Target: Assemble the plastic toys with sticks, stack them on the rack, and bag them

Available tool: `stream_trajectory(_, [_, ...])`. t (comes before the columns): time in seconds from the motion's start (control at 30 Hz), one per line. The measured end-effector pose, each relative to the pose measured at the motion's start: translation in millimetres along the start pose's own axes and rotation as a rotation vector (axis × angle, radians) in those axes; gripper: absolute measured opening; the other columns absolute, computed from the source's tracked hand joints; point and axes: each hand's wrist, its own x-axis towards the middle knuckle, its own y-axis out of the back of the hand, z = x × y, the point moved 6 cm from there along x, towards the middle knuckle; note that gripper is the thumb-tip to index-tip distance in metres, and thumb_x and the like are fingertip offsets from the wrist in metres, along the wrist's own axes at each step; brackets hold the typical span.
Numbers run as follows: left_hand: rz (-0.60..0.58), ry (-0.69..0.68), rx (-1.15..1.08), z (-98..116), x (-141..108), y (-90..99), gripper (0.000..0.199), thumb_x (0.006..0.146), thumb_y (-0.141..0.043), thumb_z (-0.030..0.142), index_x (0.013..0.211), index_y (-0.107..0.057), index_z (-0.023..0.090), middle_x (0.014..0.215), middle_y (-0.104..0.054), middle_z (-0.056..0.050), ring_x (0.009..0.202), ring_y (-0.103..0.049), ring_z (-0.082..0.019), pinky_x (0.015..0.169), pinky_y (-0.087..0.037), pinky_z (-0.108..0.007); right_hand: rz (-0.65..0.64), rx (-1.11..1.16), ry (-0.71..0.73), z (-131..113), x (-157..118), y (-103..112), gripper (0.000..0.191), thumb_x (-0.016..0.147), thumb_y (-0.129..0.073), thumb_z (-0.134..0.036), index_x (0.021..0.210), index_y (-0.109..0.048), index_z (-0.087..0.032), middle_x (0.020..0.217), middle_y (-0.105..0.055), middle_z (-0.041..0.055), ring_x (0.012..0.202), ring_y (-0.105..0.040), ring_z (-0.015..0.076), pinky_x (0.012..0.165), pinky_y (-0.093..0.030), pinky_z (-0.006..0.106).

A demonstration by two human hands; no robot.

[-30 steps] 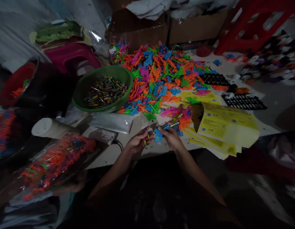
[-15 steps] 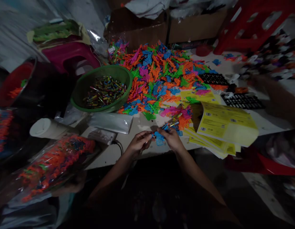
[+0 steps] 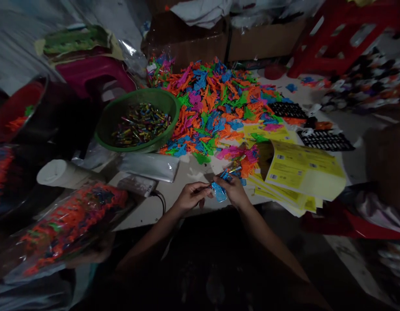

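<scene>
My right hand is closed on a blue plastic piece near the table's front edge. Beside it, my left hand has its fingers pinched at the piece's left side; what lies between them is too small to name. Just beyond the hands are pink and orange plastic pieces. A large heap of orange, blue, green and pink pieces covers the table's middle. Left of the heap, a green basin holds many small coloured tubes.
Yellow printed sheets lie at the right, with black trays behind. A clear bag of orange pieces, a white roll and flat plastic bags are at the left. A red stool stands at back right.
The blue piece has turned and tilted lower between my hands. My left hand's fingers have shifted slightly, and the view has moved a little.
</scene>
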Motion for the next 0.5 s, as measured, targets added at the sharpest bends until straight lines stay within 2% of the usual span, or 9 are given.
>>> stream_trajectory(0.1, [-0.071,-0.001,0.025,-4.2,0.3,-3.4,0.041,0.07,-0.063,0.045,0.092,-0.061,0.011,0.071,-0.065,-0.005,0.038,-0.049,-0.006,0.037,-0.036,-0.019,0.014,0.005,-0.024,3.9,-0.8,1.6,0.022,0.064,-0.065,-0.038,0.064,-0.061,-0.017,0.059,-0.059,-0.0013,0.056,-0.052,0.0122,0.055,-0.04,0.024])
stream_trajectory(0.17, [-0.076,-0.015,0.032,-4.0,-0.3,-6.0,0.04,0.07,-0.062,0.044,0.093,-0.061,0.011,0.072,-0.065,-0.005,0.039,-0.05,-0.006,0.038,-0.037,-0.019,0.035,0.004,-0.02,3.3,-2.2,3.2,0.023,0.064,-0.065,-0.039,0.065,-0.062,-0.017,0.061,-0.06,-0.0005,0.058,-0.053,0.0128,0.057,-0.041,0.025])
stream_trajectory(0.3, [0.01,-0.04,-0.013,1.1,-0.4,-10.5,0.043,0.069,-0.063,0.045,0.094,-0.061,0.01,0.071,-0.065,-0.005,0.037,-0.047,-0.005,0.038,-0.037,-0.019,0.069,0.002,-0.014,-0.9,-4.0,5.3,0.026,0.063,-0.065,-0.043,0.066,-0.06,-0.017,0.06,-0.06,-0.0004,0.055,-0.052,0.0124,0.055,-0.041,0.025])
stream_trajectory(0.4, [0.022,-0.009,-0.049,0.3,4.9,-11.4,0.041,0.067,-0.065,0.041,0.093,-0.063,0.01,0.076,-0.065,-0.006,0.041,-0.051,-0.006,0.043,-0.041,-0.021,0.057,-0.039,-0.011,-6.1,-1.0,7.7,0.031,0.062,-0.065,-0.047,0.065,-0.057,-0.017,0.058,-0.057,-0.0013,0.053,-0.049,0.0118,0.052,-0.039,0.025])
stream_trajectory(0.43, [0.045,0.002,-0.065,-1.0,7.7,-8.2,0.039,0.066,-0.067,0.038,0.093,-0.063,0.011,0.08,-0.065,-0.006,0.045,-0.054,-0.007,0.047,-0.043,-0.021,0.051,-0.07,-0.002,-9.0,1.1,10.2,0.031,0.06,-0.066,-0.047,0.064,-0.057,-0.017,0.058,-0.057,-0.0014,0.054,-0.049,0.0117,0.053,-0.039,0.024])
stream_trajectory(0.5, [0.167,0.017,-0.114,-4.9,13.1,6.3,0.034,0.064,-0.069,0.028,0.093,-0.062,0.012,0.085,-0.065,-0.005,0.053,-0.058,-0.009,0.053,-0.046,-0.021,0.055,-0.137,0.009,-15.8,6.4,19.7,0.032,0.059,-0.067,-0.046,0.064,-0.056,-0.017,0.059,-0.056,-0.0017,0.055,-0.048,0.0113,0.054,-0.038,0.024])
